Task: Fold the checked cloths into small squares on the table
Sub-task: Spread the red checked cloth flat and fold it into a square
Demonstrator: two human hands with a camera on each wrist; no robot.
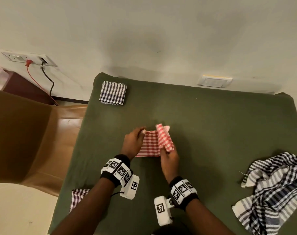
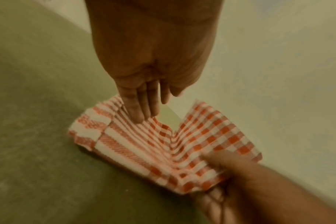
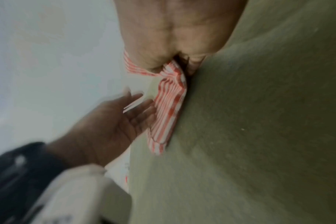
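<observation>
A red-and-white checked cloth (image 1: pixel 150 146) lies partly folded in the middle of the green table (image 1: pixel 212 119). My left hand (image 1: pixel 137 138) presses its left half flat with straight fingers (image 2: pixel 138 112). My right hand (image 1: pixel 167 152) pinches the near edge of the right half, which stands lifted as a flap (image 1: pixel 164 139) over the flat part. In the left wrist view the red cloth (image 2: pixel 144 148) opens in a V, with the right hand (image 2: pixel 222 168) gripping its raised side. In the right wrist view the right hand (image 3: pixel 171 66) pinches the red cloth (image 3: pixel 167 109) beside the flat left hand (image 3: pixel 125 116).
A folded dark-blue striped cloth (image 1: pixel 113 95) sits at the table's far left corner. A crumpled black-and-white checked cloth (image 1: pixel 273 190) lies at the right edge. A maroon checked cloth (image 1: pixel 77 196) shows beside my left forearm. A brown chair (image 1: pixel 34 141) stands left of the table.
</observation>
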